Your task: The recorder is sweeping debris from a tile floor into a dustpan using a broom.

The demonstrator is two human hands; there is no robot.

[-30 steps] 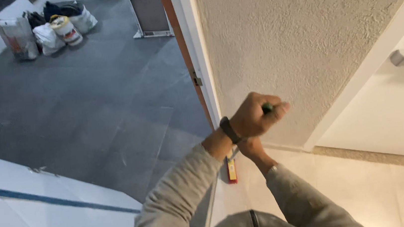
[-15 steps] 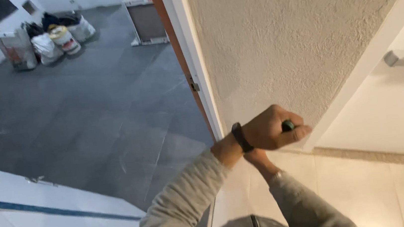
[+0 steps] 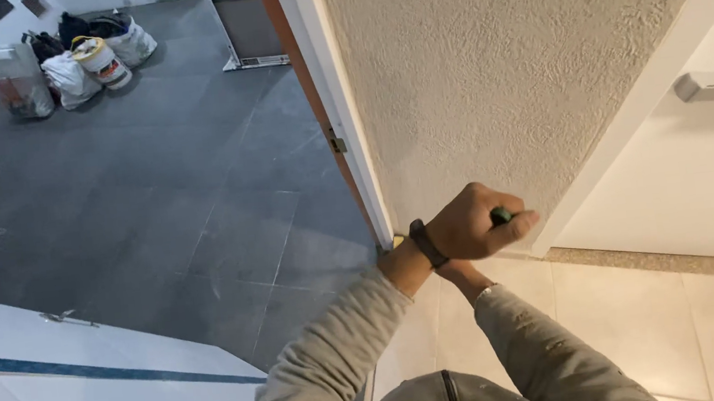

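At the foot of the rough plastered wall [image 3: 503,79], beside the white door frame [image 3: 339,114], a green-tipped tool [image 3: 500,215] is poking out of the left hand [image 3: 474,223], which is gripping it in a closed fist. Underneath, the right hand [image 3: 462,276] is lying mostly hidden; its grip cannot be judged. Beige floor tiles [image 3: 652,320] are lying below.

Grey long sleeves, dark wristband [image 3: 422,244] on left wrist, grey zipped top

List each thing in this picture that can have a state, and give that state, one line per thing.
Left hand: closed in a fist around a green-tipped tool.
Right hand: mostly hidden under the left wrist; grip unclear.
Wristband: worn on the left wrist.
Bucket: tilted among the bags.
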